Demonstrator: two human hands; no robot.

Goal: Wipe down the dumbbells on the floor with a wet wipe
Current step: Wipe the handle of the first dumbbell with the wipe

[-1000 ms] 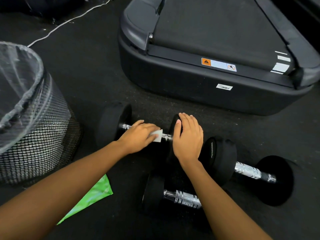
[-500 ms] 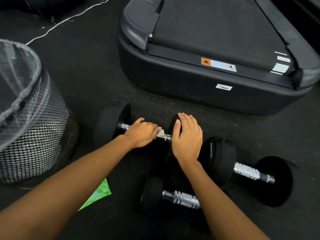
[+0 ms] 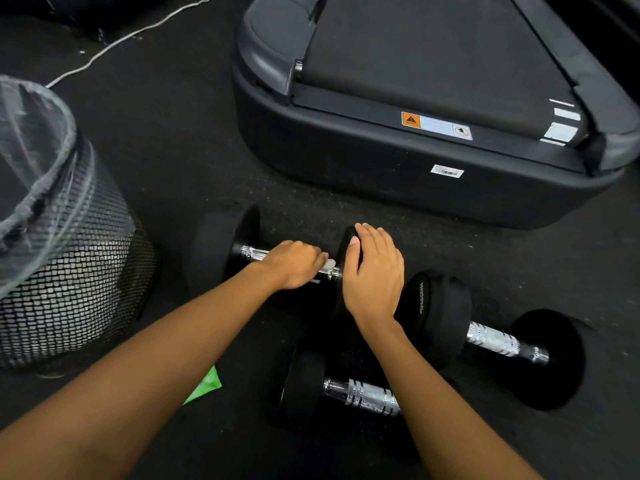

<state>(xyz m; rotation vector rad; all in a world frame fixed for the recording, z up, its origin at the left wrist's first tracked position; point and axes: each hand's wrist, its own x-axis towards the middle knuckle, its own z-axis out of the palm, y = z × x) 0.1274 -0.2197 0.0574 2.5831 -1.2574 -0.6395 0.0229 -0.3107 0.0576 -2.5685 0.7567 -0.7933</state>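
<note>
Three black dumbbells with chrome handles lie on the dark floor. My left hand [image 3: 294,266] grips the handle of the far dumbbell [image 3: 221,247] through a white wet wipe [image 3: 329,264], of which only a small edge shows. My right hand [image 3: 375,271] lies flat with straight fingers on that dumbbell's right head. A second dumbbell [image 3: 498,341] lies to the right. The third dumbbell [image 3: 360,393] lies nearest me, partly under my right forearm.
A black mesh bin [image 3: 69,271] with a clear liner stands at the left. A treadmill base [image 3: 398,174] fills the back right. A green wipe packet [image 3: 204,386] peeks out beneath my left forearm. A white cable [image 3: 114,46] runs across the far floor.
My left hand has slid a little along the handle and now covers more of the wipe. My right hand has stayed on the dumbbell head.
</note>
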